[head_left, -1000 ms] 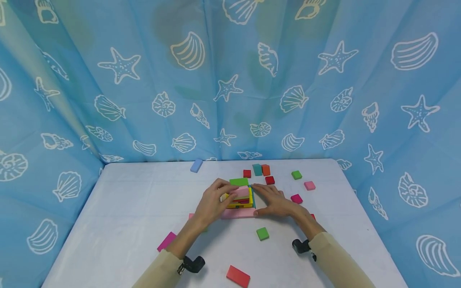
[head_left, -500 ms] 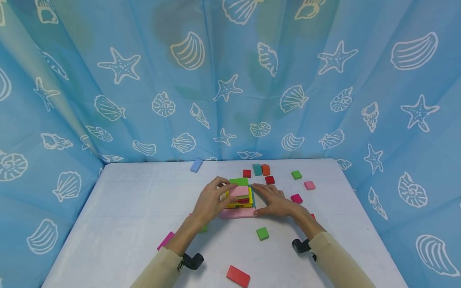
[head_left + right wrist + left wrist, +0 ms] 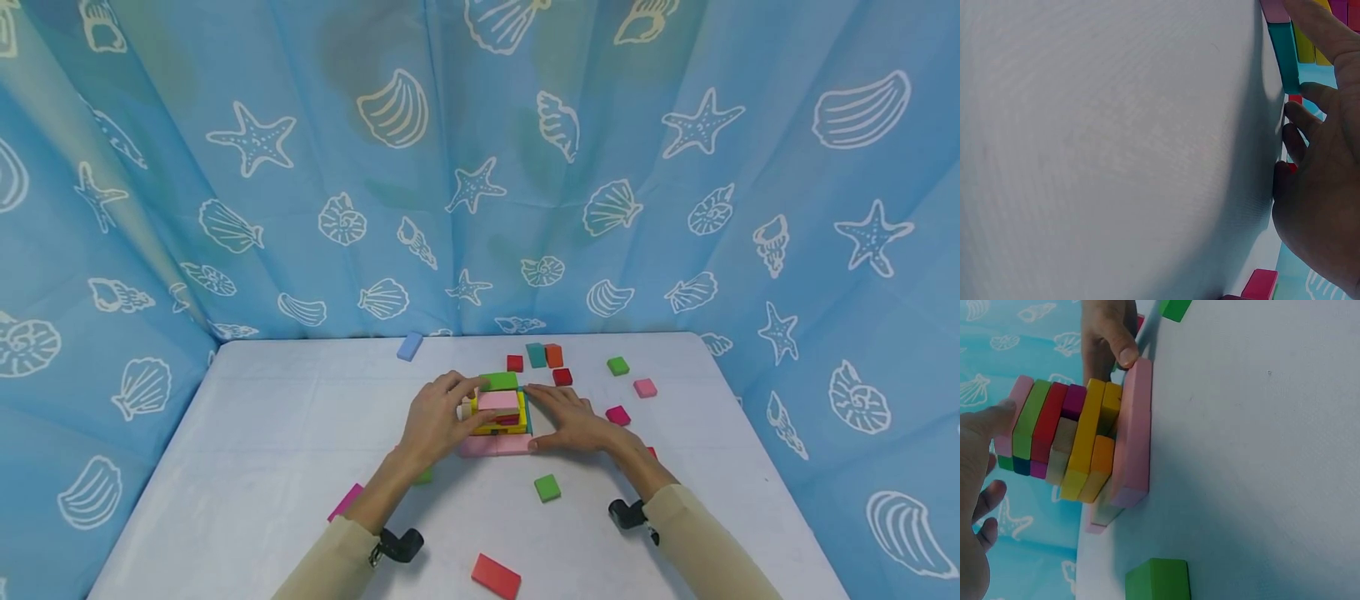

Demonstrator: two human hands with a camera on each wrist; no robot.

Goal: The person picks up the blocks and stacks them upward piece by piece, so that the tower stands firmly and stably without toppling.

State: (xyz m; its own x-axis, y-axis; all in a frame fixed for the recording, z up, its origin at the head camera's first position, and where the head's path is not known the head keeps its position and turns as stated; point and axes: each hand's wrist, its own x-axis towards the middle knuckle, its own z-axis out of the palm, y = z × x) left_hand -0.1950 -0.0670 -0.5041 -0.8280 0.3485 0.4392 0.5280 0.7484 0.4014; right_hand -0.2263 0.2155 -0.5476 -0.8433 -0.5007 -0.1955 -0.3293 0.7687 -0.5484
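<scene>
A stack of coloured wooden blocks stands mid-table, with yellow blocks [image 3: 1090, 425] above a base of pink blocks [image 3: 1134, 431]. On its top lies a pink block [image 3: 498, 402], with a green block [image 3: 498, 381] just behind it. My left hand [image 3: 438, 417] holds the top pink block at its left end, thumb on the near side and index finger toward the back; its fingertips' contact is partly hidden. My right hand [image 3: 573, 421] rests beside the base's right side. Its thumb touches the pink base, and its spread fingers lie by the teal block [image 3: 1284, 56].
Loose blocks lie around: a red block [image 3: 496, 576] in front, a green block [image 3: 547, 487] nearer the stack, and a magenta block [image 3: 347, 502] by the left forearm. Several more lie back right. A blue block [image 3: 409, 346] sits near the curtain [image 3: 480, 167].
My left hand has shifted slightly left, and its thumb and index finger are a little farther apart at the top pink block. My right hand has stayed in place.
</scene>
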